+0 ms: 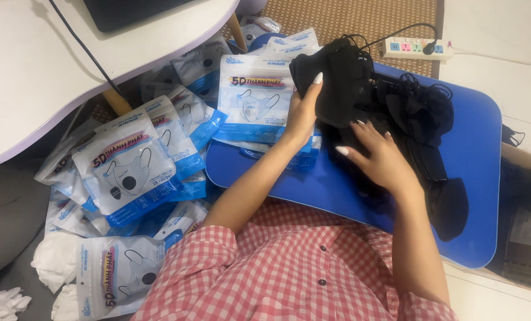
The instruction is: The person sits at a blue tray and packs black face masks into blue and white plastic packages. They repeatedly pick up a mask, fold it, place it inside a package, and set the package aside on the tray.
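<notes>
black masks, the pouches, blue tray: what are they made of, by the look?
Black masks: soft matte fabric, likely nonwoven; they fold and slump, with thin ear loops. Pouches: glossy plastic film, creased, with glare. Blue tray: smooth rigid board with rounded corners, probably plastic or laminate; the look leaves that open.

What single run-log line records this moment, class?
left hand: holds black masks | right hand: rests on mask pile | surface: blue lap tray | nearby: white-and-blue pouches
</notes>
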